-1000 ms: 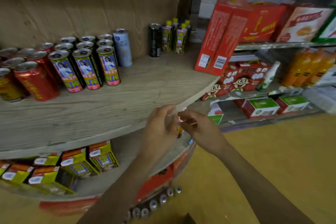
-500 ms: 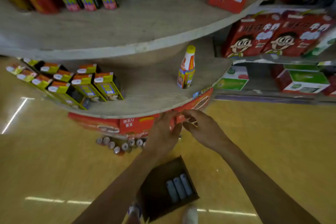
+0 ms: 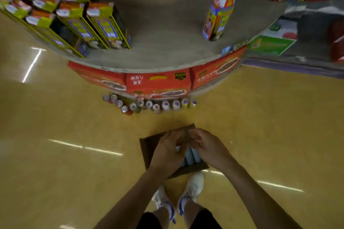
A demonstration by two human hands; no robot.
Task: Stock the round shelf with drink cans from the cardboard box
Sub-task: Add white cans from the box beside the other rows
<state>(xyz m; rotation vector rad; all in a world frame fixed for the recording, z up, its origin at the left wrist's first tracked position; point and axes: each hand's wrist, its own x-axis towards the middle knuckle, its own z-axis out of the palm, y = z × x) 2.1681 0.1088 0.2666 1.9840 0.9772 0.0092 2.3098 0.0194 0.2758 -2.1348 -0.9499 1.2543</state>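
A brown cardboard box [image 3: 149, 144] lies open on the floor in front of my feet, with pale blue drink cans [image 3: 189, 155] lying side by side in it. My left hand [image 3: 167, 151] hovers over the box's middle and hides part of the cans. My right hand [image 3: 207, 148] is over the box's right side, fingers curled near the can ends. The two hands almost touch, and whether either grips a can is hidden. The round shelf [image 3: 167, 46] curves above, its grey tier bare in the middle.
Yellow drink cartons [image 3: 104, 22] stand on the tier's left and one tall bottle [image 3: 219, 11] on its right. Red boxes [image 3: 158, 82] sit under it. A row of small bottles [image 3: 149, 105] lines the floor. My white shoes [image 3: 193, 186] stand just behind the box.
My view has tilted from the upper shelf down to the floor. Both hands have dropped together from the shelf edge to the cardboard box.
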